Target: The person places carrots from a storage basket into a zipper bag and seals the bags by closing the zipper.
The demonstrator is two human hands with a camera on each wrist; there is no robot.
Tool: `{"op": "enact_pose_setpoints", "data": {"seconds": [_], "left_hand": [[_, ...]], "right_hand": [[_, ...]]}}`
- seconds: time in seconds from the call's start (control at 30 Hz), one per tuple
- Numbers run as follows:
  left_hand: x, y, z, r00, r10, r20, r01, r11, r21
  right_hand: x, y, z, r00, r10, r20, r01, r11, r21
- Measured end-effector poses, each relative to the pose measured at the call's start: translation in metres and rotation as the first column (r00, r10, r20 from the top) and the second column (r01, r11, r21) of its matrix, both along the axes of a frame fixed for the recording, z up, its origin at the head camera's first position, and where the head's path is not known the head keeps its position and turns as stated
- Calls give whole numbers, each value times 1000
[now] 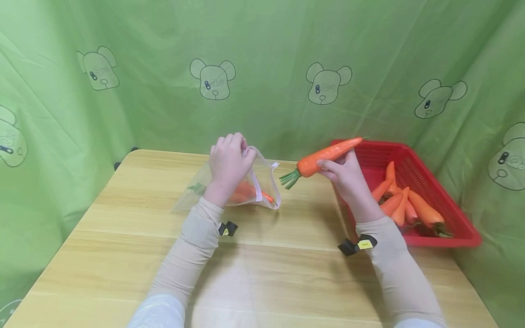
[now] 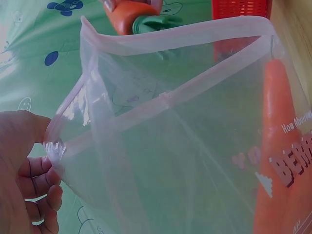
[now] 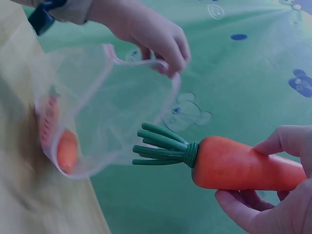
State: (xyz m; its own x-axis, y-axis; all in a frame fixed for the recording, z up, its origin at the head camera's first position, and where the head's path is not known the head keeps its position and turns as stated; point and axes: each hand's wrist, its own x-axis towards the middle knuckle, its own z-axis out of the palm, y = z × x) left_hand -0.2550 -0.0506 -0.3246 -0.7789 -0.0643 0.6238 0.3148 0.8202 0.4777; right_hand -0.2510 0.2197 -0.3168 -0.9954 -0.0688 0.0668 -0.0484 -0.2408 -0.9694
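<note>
My left hand (image 1: 230, 160) pinches the upper rim of a clear zip bag (image 2: 161, 131), which hangs with its mouth gaping toward the right. Inside the bag, orange carrots (image 3: 67, 150) lie at the bottom, seen through the printed plastic. My right hand (image 1: 346, 175) grips a carrot (image 1: 328, 156) around its middle, thumb on the near side. That carrot is held above the table, its cut green stems (image 3: 163, 146) pointing left toward the bag's mouth and its thin tip up to the right. A gap shows between the stems and the bag.
A red plastic basket (image 1: 447, 198) stands at the table's right side, with several carrots (image 1: 422, 209) heaped in it. The wooden table (image 1: 262, 282) reaches back to a green curtain (image 1: 270, 123) with bear-head prints.
</note>
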Motion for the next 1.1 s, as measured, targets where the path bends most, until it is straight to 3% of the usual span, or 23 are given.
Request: {"op": "enact_pose_setpoints", "data": {"seconds": [0.57,1.1], "left_hand": [[0,1,0,1000,1,-6,-1,1000,3],[1,0,0,1000,2,-17,-2,1000,-3]], "right_hand": [[-1,-44,-29,994,109,29,-112,982,149],[1,-39,-32,991,127,32,-130,971,202]]}}
